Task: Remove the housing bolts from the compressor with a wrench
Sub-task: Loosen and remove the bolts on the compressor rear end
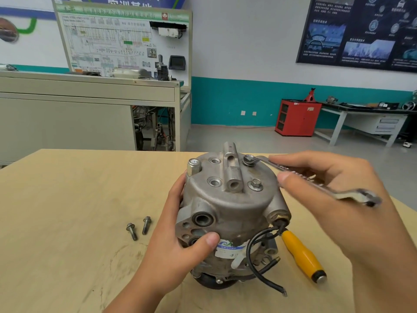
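From the head camera, the compressor (228, 211) stands on end on the pale wooden table (67, 222), held between both hands. The left hand (171, 245) grips its left flank, fingers curled round the housing and the thumb pressed on the front just above the blue-and-white label. The right hand (334, 184) pinches the shank of the wrench (297, 176) between thumb and fingers. Beyond that grip, to its left, the wrench's far jaw sits on a housing bolt (248, 159) at the back of the top face; the other jaw sticks out past the hand on the right. Just below the thumb of that hand, a second bolt (255, 184) sits seated in the housing. Across the raised centre rib from it, two open bolt holes (214, 182) show. Left of the left hand's wrist, two loose bolts (132, 231) lie side by side on the table, near each other but apart. Below the right hand, a yellow-handled tool (302, 256) lies beside the compressor's base, and a black cable (255, 256) loops down from the housing next to it
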Demonstrator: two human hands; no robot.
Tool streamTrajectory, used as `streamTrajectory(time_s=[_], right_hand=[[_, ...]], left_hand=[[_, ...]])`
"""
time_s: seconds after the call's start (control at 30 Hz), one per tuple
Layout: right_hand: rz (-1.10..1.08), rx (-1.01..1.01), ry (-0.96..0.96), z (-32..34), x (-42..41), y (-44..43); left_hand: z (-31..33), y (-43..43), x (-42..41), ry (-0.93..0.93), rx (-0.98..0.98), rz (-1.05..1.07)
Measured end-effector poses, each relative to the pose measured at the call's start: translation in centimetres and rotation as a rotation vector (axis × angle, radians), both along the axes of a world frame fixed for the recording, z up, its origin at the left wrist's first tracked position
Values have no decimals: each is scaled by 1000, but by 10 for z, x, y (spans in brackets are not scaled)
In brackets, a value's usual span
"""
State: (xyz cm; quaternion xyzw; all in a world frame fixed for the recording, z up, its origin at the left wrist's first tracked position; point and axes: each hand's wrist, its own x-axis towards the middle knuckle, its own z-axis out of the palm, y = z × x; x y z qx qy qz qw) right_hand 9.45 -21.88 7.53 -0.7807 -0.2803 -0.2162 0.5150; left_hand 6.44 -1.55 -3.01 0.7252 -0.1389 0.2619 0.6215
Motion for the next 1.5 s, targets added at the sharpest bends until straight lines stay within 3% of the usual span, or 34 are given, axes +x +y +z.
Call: streamTrajectory(time_s=[0.2,0.3,0.37,0.47,0.6,0.77,0.87,1.0,1.17,1.3,1.4,1.5], right_hand=[[461,673,593,-19,42,-2],[513,876,776,-15,56,12],[407,874,787,-9,65,24],[313,716,815,0,76,44],[430,448,920,16,83,60],[464,247,836,24,88,64],[454,365,794,24,90,63],[518,761,914,30,92,56],[339,776,733,28,73,38],[287,789,363,21,46,30],[71,551,9,10,28,26],[-67,323,-159,3,17,24]], left_hand=[[0,1,0,9,-14,-18],[-1,2,1,10,-12,-22],[-2,2,1,10,-9,-20],[-2,3,1,19,-4,-9],[-2,4,1,6,1,-21],[-1,2,2,-13,4,-28],[-1,3,1,-7,5,-25],[0,2,1,-14,5,-28],[1,2,1,-8,4,-37],[2,1,0,-12,2,-34],[3,0,0,-13,-4,-32],[3,0,-1,-6,-1,-20]])
